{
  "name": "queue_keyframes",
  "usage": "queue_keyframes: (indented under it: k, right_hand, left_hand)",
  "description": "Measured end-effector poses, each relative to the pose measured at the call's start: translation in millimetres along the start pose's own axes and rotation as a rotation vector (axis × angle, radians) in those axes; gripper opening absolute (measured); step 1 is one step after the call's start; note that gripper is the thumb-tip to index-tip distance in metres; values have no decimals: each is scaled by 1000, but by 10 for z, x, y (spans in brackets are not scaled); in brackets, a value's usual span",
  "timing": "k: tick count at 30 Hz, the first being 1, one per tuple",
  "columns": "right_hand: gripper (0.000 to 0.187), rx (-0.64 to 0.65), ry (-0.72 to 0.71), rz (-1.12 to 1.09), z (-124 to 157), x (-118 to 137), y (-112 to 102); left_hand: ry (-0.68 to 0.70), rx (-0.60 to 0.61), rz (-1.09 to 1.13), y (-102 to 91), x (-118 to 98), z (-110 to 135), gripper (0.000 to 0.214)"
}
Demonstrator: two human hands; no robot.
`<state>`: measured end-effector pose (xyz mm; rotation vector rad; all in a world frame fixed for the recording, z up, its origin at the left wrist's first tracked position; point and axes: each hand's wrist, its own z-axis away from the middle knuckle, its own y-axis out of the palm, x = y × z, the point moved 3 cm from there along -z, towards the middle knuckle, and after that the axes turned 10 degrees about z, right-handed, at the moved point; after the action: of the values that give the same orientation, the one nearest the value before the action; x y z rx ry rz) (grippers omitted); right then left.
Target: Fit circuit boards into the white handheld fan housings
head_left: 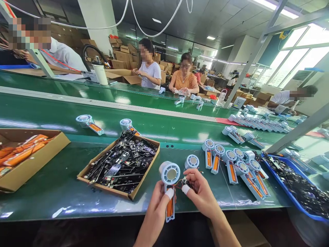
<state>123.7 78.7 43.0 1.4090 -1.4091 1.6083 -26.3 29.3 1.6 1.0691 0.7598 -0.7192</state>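
My left hand (159, 202) grips a light-blue handheld fan housing (170, 172) by its handle, with the round head upward. An orange battery (170, 206) lies in the open handle. In my right hand (197, 190), pinched between thumb and fingers, is a small black circuit board (187, 183). Thin red and dark wires run between the board and the housing. White coverings wrap both thumb tips. Just behind my right hand stands another fan housing (192, 161), its handle mostly hidden.
A cardboard tray of black circuit boards (131, 196) is left of my hands; a box of orange batteries (38, 168) lies farther left. Several fan housings (231, 156) and a blue tray (293, 202) are at right. Co-workers (183, 77) sit across the green conveyor (164, 125).
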Motion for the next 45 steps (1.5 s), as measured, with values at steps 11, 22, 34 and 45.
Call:
queue_keyframes:
  k: [11, 22, 34, 45]
  right_hand:
    - [19, 355, -181, 1117, 162, 399, 68]
    - [62, 413, 183, -192, 145, 98, 394]
    - [59, 129, 194, -317, 226, 49, 407]
    - [35, -290, -54, 151, 492, -128, 291]
  left_hand:
    - [161, -42, -196, -40, -167, -82, 39]
    - [-68, 239, 232, 8, -135, 47, 47]
    - [84, 51, -146, -43, -27, 22, 68]
    - [55, -135, -134, -211, 170, -131, 49]
